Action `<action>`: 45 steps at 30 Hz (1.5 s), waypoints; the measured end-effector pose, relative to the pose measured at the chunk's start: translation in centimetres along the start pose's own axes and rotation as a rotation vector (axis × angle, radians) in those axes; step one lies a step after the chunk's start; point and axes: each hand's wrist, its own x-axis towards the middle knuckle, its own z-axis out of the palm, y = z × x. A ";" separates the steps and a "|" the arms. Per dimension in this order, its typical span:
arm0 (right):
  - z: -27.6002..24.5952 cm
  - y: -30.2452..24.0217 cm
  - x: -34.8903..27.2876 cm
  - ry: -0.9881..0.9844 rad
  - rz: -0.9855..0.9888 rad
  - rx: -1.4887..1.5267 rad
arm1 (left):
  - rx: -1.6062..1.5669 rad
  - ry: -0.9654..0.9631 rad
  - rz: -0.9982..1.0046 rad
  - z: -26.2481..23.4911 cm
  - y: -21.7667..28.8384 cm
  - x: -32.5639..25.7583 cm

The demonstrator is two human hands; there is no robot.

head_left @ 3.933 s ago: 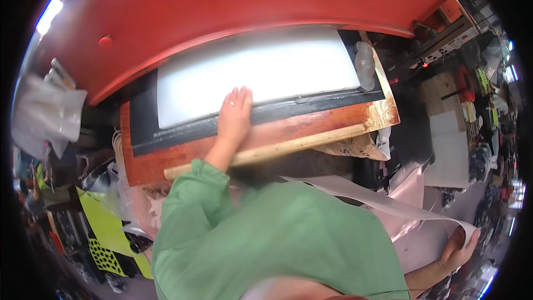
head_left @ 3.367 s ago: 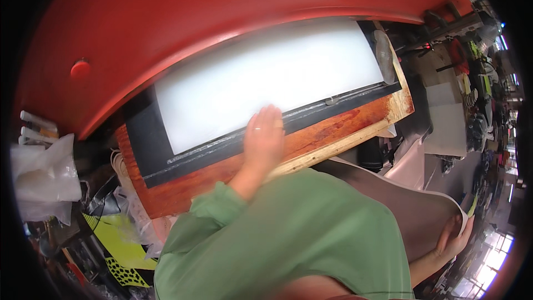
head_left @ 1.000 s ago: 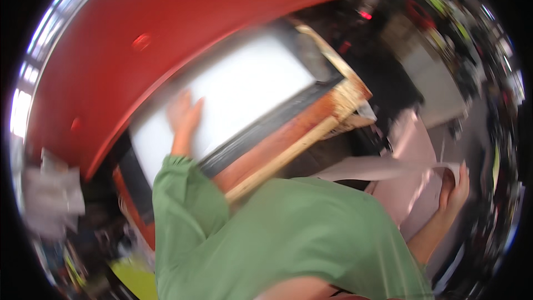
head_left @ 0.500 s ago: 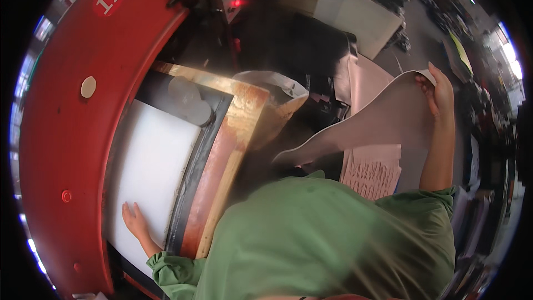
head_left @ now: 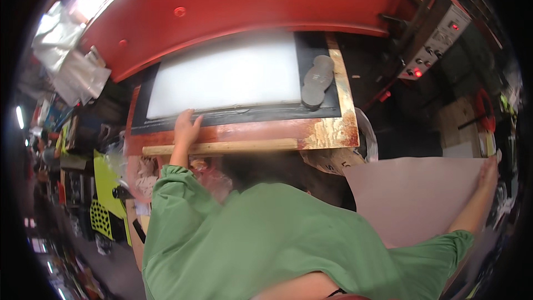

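Left hand (head_left: pixel 186 128) rests flat and released on the front edge of the press bed (head_left: pixel 327 130) by the white board (head_left: pixel 227 75), right hand (head_left: pixel 488 172) grips the far edge of the pinkish sheet (head_left: pixel 413 197) held off right — grip looks thin though blurry, so sheet could sag or slip.

Your right hand (head_left: pixel 488 171) sits at the dark rim of the view, so you cannot tell how its fingers grip the pale sheet (head_left: pixel 413 200). Your green sleeve (head_left: pixel 266 239) covers that sheet's lower edge. The sleeve also hides the counter's (head_left: pixel 327 132) front below the wooden strip (head_left: pixel 222 147). The clutter at far left (head_left: pixel 83 150) is too small and bent to identify.
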 end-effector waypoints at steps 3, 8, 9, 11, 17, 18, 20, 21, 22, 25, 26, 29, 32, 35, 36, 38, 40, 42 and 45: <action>16.0 7.1 -7.3 -0.263 0.068 -0.060 | 0.050 0.009 -0.074 -1.6 -1.8 -3.3; 37.3 11.2 -29.2 -0.618 -0.205 -0.355 | -0.013 0.041 -0.212 -4.9 -6.0 -6.6; 40.4 11.0 -33.4 -0.685 -0.300 -0.435 | -0.049 0.042 -0.263 -5.6 -6.9 -6.9; 45.8 10.1 -40.7 -0.727 -0.452 -0.339 | -0.099 0.051 -0.329 -6.1 -8.9 -6.9; 59.2 7.1 -51.9 -0.674 -0.728 -0.552 | 0.028 0.153 -0.272 -6.6 -19.7 -1.5; 61.0 6.8 -52.7 -0.625 -0.799 -0.603 | 0.010 0.186 -0.266 -6.3 -22.0 0.3; 64.9 6.2 -54.0 -0.540 -0.816 -0.760 | -0.082 0.150 -0.280 -5.3 -26.1 4.7; 66.8 6.0 -54.4 -0.492 -0.826 -0.835 | -0.162 0.150 -0.266 -4.2 -27.7 6.9; 68.6 5.5 -54.5 -0.451 -0.793 -0.912 | -0.265 0.122 -0.310 -3.2 -29.0 9.0; 72.0 4.5 -54.4 -0.371 -0.588 -1.133 | -0.555 -0.050 -0.175 -0.7 -31.2 13.2; 72.9 4.1 -54.3 -0.362 -0.480 -1.179 | -0.717 -0.094 -0.145 0.0 -31.3 14.0; 74.5 3.2 -54.0 -0.320 -0.275 -1.195 | -0.949 -0.162 -0.136 1.0 -30.6 15.9; 75.6 3.1 -54.1 -0.257 -0.176 -1.196 | -1.011 -0.161 -0.059 1.6 -28.8 16.8; 76.2 3.4 -54.3 -0.170 -0.168 -1.223 | -1.159 -0.135 -0.045 1.5 -27.5 16.7; 76.3 3.4 -54.3 -0.165 -0.153 -1.217 | -1.138 -0.145 -0.040 1.2 -27.3 16.6; 76.2 3.7 -54.4 -0.163 -0.143 -1.212 | -1.137 -0.180 -0.035 0.6 -27.1 16.1; 75.6 4.0 -54.5 -0.165 -0.151 -1.216 | -1.199 -0.165 -0.021 -0.1 -27.0 15.8; 74.7 4.4 -55.0 -0.171 -0.149 -1.218 | -1.259 -0.169 -0.020 -0.9 -27.0 14.9; 72.6 5.1 -56.2 -0.185 -0.171 -1.224 | -1.284 -0.173 -0.051 -2.1 -27.0 13.0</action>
